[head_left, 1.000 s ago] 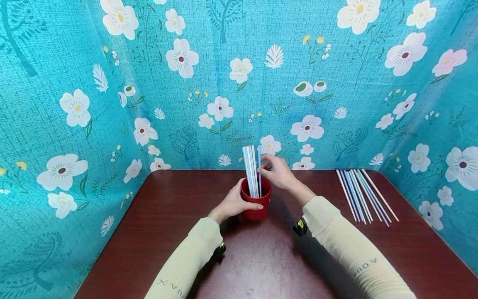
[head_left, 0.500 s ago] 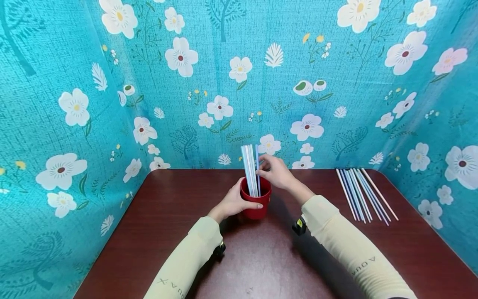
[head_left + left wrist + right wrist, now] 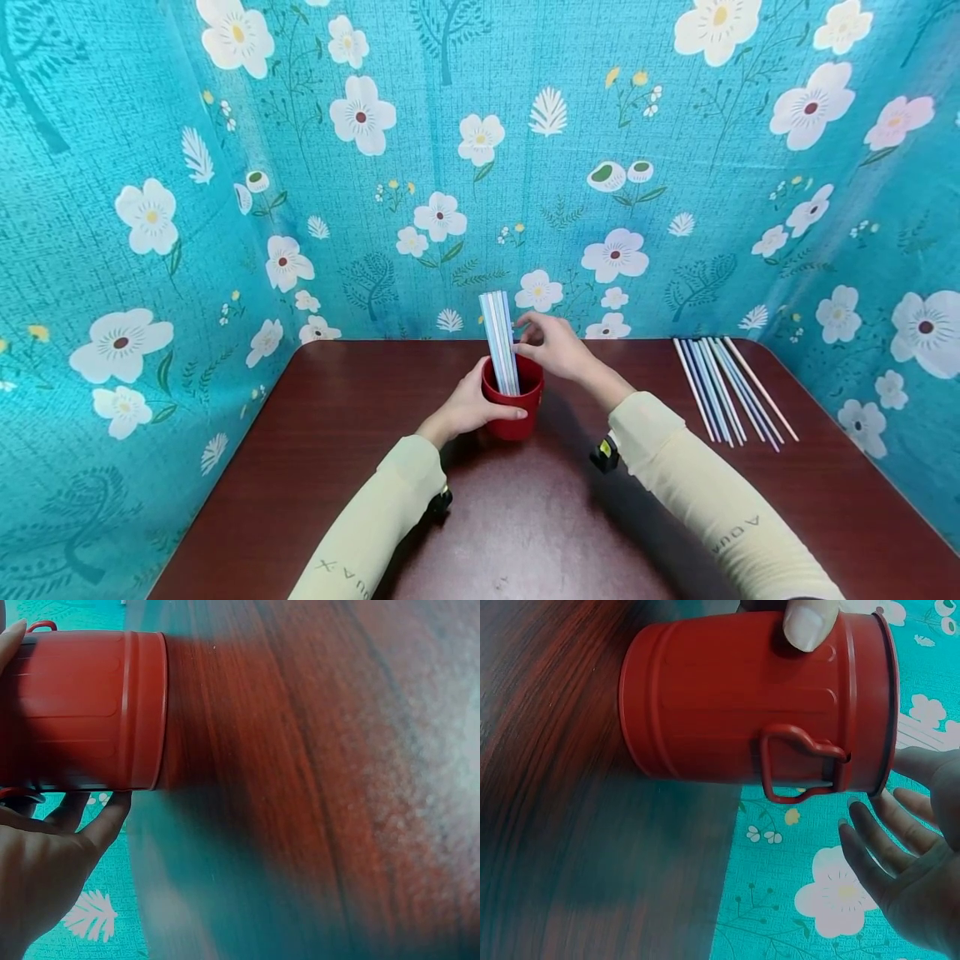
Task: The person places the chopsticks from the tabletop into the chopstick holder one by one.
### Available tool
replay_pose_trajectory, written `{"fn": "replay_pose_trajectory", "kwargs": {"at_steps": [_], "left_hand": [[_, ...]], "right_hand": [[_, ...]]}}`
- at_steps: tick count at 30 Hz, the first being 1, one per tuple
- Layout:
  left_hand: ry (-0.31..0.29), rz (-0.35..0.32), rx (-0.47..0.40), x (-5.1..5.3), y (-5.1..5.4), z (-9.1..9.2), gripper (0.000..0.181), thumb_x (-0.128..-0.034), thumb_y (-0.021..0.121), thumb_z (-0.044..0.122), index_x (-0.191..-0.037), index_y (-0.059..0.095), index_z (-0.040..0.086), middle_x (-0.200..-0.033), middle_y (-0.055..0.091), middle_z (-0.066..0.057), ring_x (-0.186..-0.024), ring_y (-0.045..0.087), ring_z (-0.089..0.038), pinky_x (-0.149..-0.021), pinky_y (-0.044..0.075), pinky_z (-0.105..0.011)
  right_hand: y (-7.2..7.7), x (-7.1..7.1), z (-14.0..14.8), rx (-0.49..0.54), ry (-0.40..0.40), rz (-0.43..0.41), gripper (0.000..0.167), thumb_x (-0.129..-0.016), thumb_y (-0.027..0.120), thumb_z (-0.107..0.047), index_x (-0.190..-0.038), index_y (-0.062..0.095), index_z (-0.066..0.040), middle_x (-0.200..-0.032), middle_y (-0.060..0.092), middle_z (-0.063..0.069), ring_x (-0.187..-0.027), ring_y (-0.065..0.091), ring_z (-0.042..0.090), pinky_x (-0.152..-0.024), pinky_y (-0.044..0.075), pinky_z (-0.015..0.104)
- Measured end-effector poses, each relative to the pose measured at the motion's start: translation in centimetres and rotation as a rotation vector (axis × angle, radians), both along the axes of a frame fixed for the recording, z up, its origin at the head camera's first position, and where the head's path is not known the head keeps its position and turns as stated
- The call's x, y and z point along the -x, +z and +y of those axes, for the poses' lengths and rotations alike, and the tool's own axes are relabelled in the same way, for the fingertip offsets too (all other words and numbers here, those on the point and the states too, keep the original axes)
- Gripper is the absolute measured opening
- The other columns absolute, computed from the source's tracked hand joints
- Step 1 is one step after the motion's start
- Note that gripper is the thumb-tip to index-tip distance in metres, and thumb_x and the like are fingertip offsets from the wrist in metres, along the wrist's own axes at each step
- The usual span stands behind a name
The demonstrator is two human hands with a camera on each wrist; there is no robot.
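A small red bucket [image 3: 513, 425] with ribbed sides and a looped side handle [image 3: 802, 761] stands upright on the table. My left hand [image 3: 471, 406] grips it from the left, thumb across the front. A bundle of pale blue and white straws [image 3: 498, 337] stands in the bucket, leaning left. Right beside the straws, above the rim, is my right hand [image 3: 555, 343], its fingertips at the bundle's right side. In the right wrist view the right hand's rear fingers [image 3: 885, 840] are loosely bent; whether thumb and index pinch a straw is hidden.
A fanned pile of several straws [image 3: 731, 392] in white, blue, purple and pink lies at the back right of the dark wood table [image 3: 360, 375]. Blue flowered cloth [image 3: 480, 208] hangs behind the table and on both sides.
The blue straw at the right hand, earlier apart from the bundle, now lies against it. The bundle's tops have shifted slightly left. The left hand keeps its grip on the bucket.
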State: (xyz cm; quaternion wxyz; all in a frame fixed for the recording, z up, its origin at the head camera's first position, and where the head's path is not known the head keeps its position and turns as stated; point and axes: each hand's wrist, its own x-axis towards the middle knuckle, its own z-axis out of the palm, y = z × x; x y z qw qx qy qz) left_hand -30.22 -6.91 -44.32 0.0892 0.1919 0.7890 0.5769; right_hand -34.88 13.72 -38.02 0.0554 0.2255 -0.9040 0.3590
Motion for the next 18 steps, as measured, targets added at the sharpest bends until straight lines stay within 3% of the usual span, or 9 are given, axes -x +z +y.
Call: {"fn": "replay_pose_trajectory", "kwargs": {"at_steps": [4, 12, 18], "left_hand": [[0.006, 0.021, -0.002, 0.5, -0.8, 0.0, 0.091, -0.0765, 0.092, 0.026, -0.15, 0.038, 0.025, -0.143, 0.056, 0.001, -0.128, 0.052, -0.023, -0.096, 0.055, -0.046], [0.015, 0.043, 0.018, 0.6, -0.8, -0.1, 0.088, -0.0748, 0.092, 0.032, -0.145, 0.041, 0.029, -0.139, 0.057, 0.006, -0.126, 0.053, -0.019, -0.094, 0.057, -0.042], [0.014, 0.027, 0.016, 0.5, -1.0, -0.1, 0.088, -0.0749, 0.092, 0.031, -0.146, 0.04, 0.029, -0.14, 0.056, 0.005, -0.128, 0.052, -0.02, -0.091, 0.058, -0.042]], "right_hand": [[0.5, 0.0, 0.9, -0.027, -0.007, 0.013, 0.036, -0.096, 0.073, -0.021, -0.126, 0.06, -0.007, -0.101, 0.071, 0.007, -0.094, 0.069, 0.023, -0.083, 0.059, 0.044], [2.0, 0.4, 4.0, -0.102, -0.062, 0.056, 0.036, -0.097, 0.07, -0.02, -0.128, 0.061, -0.004, -0.108, 0.07, 0.013, -0.1, 0.067, 0.03, -0.085, 0.056, 0.048], [2.1, 1.0, 7.2, -0.147, -0.113, 0.061, 0.035, -0.098, 0.066, -0.016, -0.128, 0.06, 0.002, -0.121, 0.065, 0.022, -0.105, 0.064, 0.038, -0.088, 0.054, 0.053]]}}
